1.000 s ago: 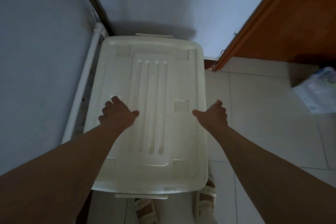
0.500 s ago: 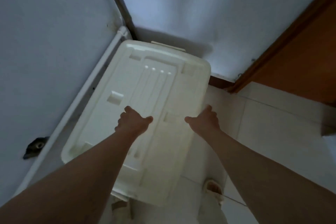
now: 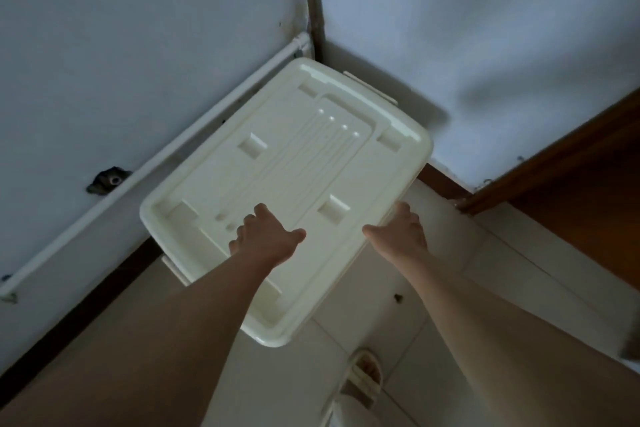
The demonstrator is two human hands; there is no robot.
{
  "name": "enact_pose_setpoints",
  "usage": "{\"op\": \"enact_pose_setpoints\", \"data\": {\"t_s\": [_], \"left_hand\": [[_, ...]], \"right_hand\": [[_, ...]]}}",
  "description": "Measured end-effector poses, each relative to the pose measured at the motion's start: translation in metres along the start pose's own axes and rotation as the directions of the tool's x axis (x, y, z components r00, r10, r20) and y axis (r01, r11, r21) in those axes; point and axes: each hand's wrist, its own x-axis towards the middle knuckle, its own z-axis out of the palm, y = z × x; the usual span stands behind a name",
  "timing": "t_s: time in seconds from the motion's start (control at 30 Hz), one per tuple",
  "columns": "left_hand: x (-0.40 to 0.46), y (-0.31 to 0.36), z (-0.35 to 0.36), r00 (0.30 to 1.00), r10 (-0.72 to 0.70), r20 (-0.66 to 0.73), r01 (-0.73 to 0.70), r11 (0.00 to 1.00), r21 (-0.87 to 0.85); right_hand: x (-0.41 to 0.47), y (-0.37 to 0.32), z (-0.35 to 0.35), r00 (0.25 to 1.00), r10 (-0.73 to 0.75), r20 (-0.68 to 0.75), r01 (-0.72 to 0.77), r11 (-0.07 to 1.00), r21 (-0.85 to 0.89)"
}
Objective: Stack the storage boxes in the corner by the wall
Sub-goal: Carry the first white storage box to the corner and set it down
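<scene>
A cream storage box with a ribbed, recessed lid (image 3: 294,156) stands on the floor, its far corner tucked into the corner where two pale walls meet. My left hand (image 3: 266,239) lies palm down on the near part of the lid, fingers spread and slightly bent. At the lid's right edge my right hand (image 3: 398,236) rests with its thumb over the lid and its fingers loosely bent past the rim. Neither hand holds anything. Whatever sits under the lid is hidden.
A white pipe (image 3: 173,152) runs low along the left wall, just behind the box, above a dark skirting (image 3: 86,308). A wooden door (image 3: 571,191) stands at the right. My sandalled foot (image 3: 363,378) is on the pale tiles near the box.
The view has swung round, so the box now appears turned diagonally in the corner. Both hands have stayed over the lid and now sit nearer its front end.
</scene>
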Motion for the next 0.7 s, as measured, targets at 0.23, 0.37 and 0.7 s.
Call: {"op": "enact_pose_setpoints", "data": {"t_s": [0.23, 0.37, 0.7], "left_hand": [[-0.052, -0.028, -0.011, 0.995, -0.041, -0.093, 0.03, 0.993, -0.117], [-0.079, -0.037, -0.002, 0.991, -0.077, -0.111, 0.057, 0.983, -0.172], [-0.088, -0.011, 0.031, 0.966, -0.235, -0.11, 0.202, 0.946, -0.252]], "right_hand": [[-0.039, 0.002, -0.004, 0.994, -0.105, 0.021, 0.106, 0.994, -0.032], [-0.056, 0.012, -0.013, 0.989, -0.144, 0.015, 0.145, 0.986, -0.08], [-0.023, 0.013, -0.044, 0.966, -0.232, 0.114, 0.251, 0.949, -0.191]]}}
